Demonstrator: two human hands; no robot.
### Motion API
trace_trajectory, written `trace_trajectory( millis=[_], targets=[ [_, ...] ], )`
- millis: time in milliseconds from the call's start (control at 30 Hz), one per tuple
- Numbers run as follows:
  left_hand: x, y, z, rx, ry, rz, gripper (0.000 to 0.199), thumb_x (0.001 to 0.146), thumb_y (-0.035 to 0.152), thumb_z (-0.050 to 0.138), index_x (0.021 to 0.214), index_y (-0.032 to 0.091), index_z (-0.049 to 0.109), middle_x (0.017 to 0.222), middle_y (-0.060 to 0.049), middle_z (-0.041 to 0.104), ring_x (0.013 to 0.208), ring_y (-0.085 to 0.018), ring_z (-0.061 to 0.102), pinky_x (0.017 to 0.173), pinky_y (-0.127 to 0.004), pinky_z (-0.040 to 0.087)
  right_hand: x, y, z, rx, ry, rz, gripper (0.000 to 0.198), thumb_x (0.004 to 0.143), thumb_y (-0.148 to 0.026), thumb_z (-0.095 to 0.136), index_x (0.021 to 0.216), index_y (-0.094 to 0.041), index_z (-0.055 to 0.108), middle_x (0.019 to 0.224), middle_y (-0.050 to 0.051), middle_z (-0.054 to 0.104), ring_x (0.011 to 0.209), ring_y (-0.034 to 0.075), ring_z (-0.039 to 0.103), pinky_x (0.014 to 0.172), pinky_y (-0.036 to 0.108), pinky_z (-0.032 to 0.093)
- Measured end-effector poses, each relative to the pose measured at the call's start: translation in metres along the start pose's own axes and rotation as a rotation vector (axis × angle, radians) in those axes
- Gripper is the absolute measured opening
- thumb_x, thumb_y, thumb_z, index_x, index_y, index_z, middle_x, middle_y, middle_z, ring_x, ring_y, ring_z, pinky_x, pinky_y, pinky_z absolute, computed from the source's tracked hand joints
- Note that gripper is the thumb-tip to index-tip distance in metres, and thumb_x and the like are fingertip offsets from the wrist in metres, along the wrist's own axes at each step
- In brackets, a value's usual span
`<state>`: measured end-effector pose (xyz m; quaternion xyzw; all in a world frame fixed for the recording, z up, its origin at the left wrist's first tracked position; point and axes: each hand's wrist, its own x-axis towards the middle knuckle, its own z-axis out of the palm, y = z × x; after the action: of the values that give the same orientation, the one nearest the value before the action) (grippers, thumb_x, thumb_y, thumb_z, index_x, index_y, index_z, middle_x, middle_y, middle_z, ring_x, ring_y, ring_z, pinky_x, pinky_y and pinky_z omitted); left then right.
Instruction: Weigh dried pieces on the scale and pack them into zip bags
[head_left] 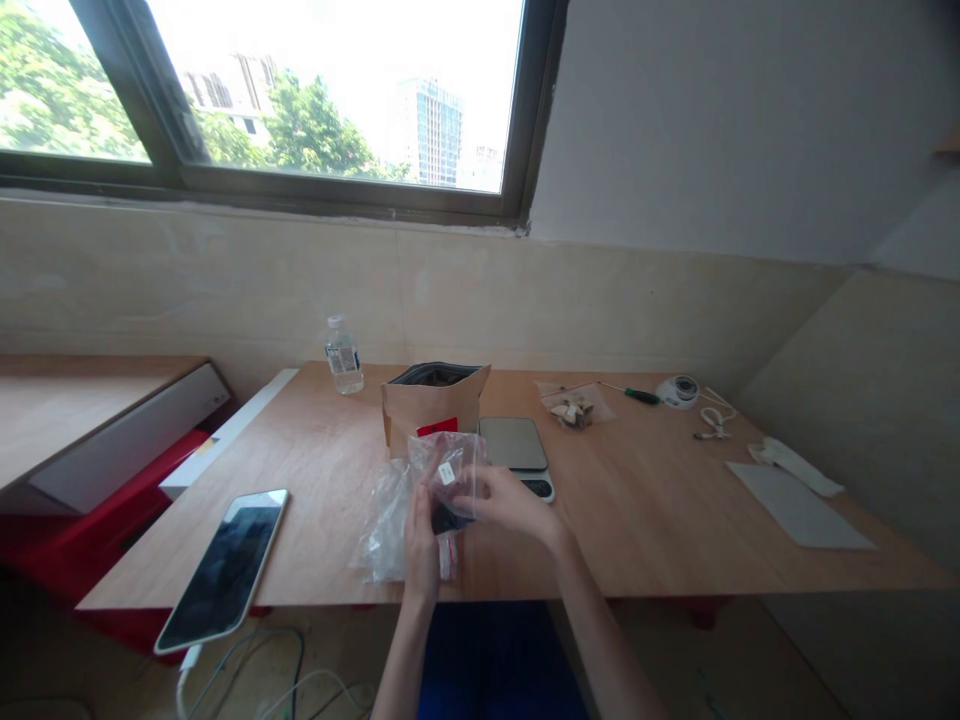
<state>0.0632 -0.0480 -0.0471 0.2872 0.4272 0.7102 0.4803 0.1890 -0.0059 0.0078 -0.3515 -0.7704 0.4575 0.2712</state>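
A clear plastic zip bag (459,453) with a small white label is held upright between my two hands, near the front of the table. My left hand (423,545) is closed on its left side, fingers pointing up. On the right, my right hand (511,502) has its fingers curled at the bag, and they show partly through the film. Something dark sits low between the hands; I cannot make out what it is. More clear plastic bags (384,525) lie flat beside my left hand. Just behind stands an open brown paper pouch (403,410) with a red label.
A kitchen scale (514,443) stands right of the pouch. Farther right are a bag of dried pieces (574,408), a screwdriver (641,396), a dome camera (677,392) and a white sheet (799,510). A water bottle (344,358) and a phone (225,570) overhanging the front edge are left.
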Motion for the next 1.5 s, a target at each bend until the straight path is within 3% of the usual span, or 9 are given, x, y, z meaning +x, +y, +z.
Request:
trace_trajectory(
  millis=[133,333,567,800,1067,1500],
  targets=[
    [-0.005,0.012,0.003,0.04,-0.094,0.037,0.045,0.087,0.047,0.044,0.123,0.023,0.058,0.134,-0.005,0.053,0.131,-0.021,0.039,0.109,-0.033,0.029,-0.001,-0.006,0.002,-0.068,-0.039,-0.068,0.027,0.09,-0.037,0.049,0.095,-0.018,0.068,0.094,0.005,0.069,0.083,0.018,0.062,0.074,0.029,0.047],
    [-0.005,0.016,0.001,0.081,-0.099,0.072,0.045,0.089,0.047,0.042,0.125,0.026,0.056,0.138,-0.002,0.049,0.131,-0.02,0.038,0.11,-0.033,0.026,-0.001,-0.017,0.004,-0.192,-0.01,-0.166,0.015,0.087,-0.026,0.054,0.087,-0.02,0.068,0.095,0.005,0.068,0.087,0.02,0.06,0.083,0.033,0.045],
    [-0.005,0.014,-0.001,0.077,-0.144,0.062,0.046,0.085,0.049,0.048,0.121,0.022,0.06,0.132,-0.006,0.055,0.129,-0.022,0.041,0.109,-0.035,0.028,0.006,0.0,0.008,0.076,-0.084,-0.061,0.017,0.086,-0.019,0.048,0.087,-0.017,0.064,0.087,0.001,0.065,0.08,0.015,0.059,0.075,0.026,0.046],
    [-0.003,0.012,-0.004,0.122,-0.129,0.082,0.045,0.083,0.049,0.05,0.117,0.022,0.062,0.125,-0.006,0.06,0.126,-0.024,0.045,0.107,-0.036,0.033,0.002,0.003,0.005,0.195,-0.155,-0.003,0.03,0.083,-0.039,0.058,0.102,-0.017,0.063,0.089,0.002,0.064,0.076,0.014,0.058,0.069,0.024,0.047],
    [-0.006,0.014,-0.003,0.087,-0.087,0.03,0.039,0.081,0.045,0.055,0.112,0.023,0.065,0.121,-0.005,0.063,0.122,-0.023,0.049,0.105,-0.036,0.036,0.005,0.009,0.012,0.333,-0.219,0.032,0.034,0.072,-0.039,0.07,0.094,-0.014,0.065,0.088,0.004,0.066,0.082,0.018,0.062,0.079,0.03,0.048],
    [0.0,0.008,-0.01,0.169,-0.135,0.089,0.046,0.087,0.049,0.044,0.125,0.026,0.056,0.132,-0.004,0.055,0.127,-0.022,0.044,0.108,-0.036,0.032,-0.001,0.008,0.015,0.14,0.093,0.09,0.016,0.076,-0.025,0.066,0.09,-0.018,0.069,0.092,0.004,0.069,0.085,0.02,0.062,0.077,0.031,0.048]
  ],
)
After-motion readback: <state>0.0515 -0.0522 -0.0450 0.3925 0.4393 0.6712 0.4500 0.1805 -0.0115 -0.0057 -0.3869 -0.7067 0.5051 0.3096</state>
